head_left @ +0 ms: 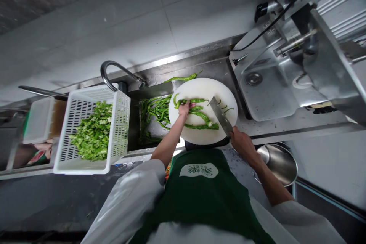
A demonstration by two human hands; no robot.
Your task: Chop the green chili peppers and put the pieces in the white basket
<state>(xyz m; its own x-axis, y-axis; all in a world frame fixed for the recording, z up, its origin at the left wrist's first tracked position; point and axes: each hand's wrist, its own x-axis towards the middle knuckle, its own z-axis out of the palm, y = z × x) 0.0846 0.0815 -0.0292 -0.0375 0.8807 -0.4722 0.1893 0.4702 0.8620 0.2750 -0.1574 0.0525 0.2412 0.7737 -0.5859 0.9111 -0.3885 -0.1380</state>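
Note:
A round white cutting board (pixel 197 137) lies in front of me, with several long green chili peppers (pixel 204 126) on it. My left hand (pixel 185 108) is on the board with its fingers closed around a green pepper (pixel 200 100) near the top of the group. In my right hand (pixel 240 142) is the handle of a cleaver (pixel 220 116). Its broad blade rests over the board, just right of the pepper ends. Small cut stems (pixel 224 106) lie on the board beyond the blade.
Many whole peppers (pixel 160 108) fill the sink left of the board, under a curved faucet (pixel 118 65). Farther left stands a white perforated basket (pixel 120 122) of chopped greens (pixel 93 131). A slicing machine (pixel 328 53) is at right, with a steel pot (pixel 278 164) below.

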